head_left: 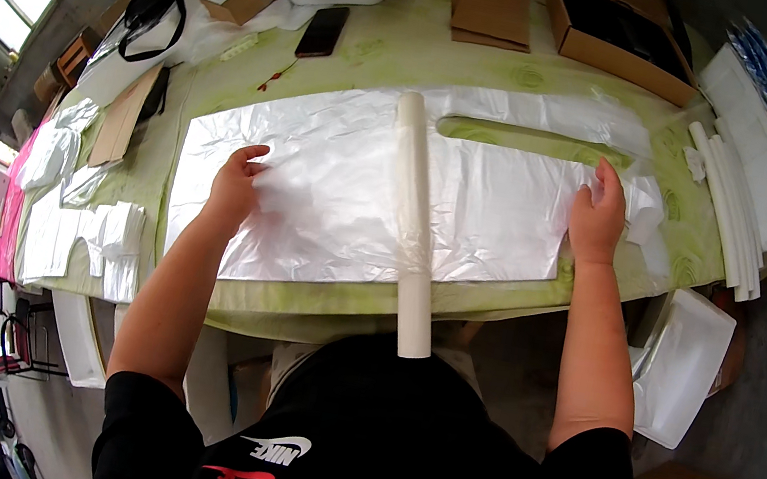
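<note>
A stack of thin white plastic bags [501, 203] lies flat on the table, with a long cut-out between its strips at the right. Across its middle lies a white tube [413, 214], its near end jutting past the table edge towards my body. My left hand [236, 185] is over the left part of the bags, fingers loosely bent and apart, holding nothing. By the right edge of the sheet is my right hand [598, 217], its fingers pointing away and the thumb apart, with nothing in it. Whether either palm touches the plastic, I cannot tell.
Cardboard boxes [618, 50] stand along the far side. A black phone [323, 33] lies near a black strapped bag [153, 8]. White tubes [728, 211] rest at the right edge. Folded white bags [105, 239] lie at the left. A white bin [684, 366] stands below the right side.
</note>
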Demonstrator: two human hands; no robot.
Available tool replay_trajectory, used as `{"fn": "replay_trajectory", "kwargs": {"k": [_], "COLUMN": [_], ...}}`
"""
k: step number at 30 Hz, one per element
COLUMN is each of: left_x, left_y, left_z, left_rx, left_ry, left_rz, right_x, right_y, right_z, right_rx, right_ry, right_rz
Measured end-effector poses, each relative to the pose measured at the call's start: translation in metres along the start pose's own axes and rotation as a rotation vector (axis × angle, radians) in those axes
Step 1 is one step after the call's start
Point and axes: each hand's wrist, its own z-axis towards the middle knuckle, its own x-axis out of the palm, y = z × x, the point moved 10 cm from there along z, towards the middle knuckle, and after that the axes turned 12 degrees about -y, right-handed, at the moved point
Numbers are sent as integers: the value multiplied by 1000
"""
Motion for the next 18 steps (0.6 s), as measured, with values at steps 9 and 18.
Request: {"fn": "replay_trajectory", "kwargs": {"k": [9,18], "left_x": [84,153], "left_y": [-70,-74], "left_z": [-61,-121], "left_rx": [514,811], "left_ry": [-42,177], "left_rz": [-283,306], "right_x": [-5,0], "right_y": [7,14], "right_z": [3,4], "right_rx": [-77,-223], "right_ry": [-14,15], "right_rz": [-120,-143]}}
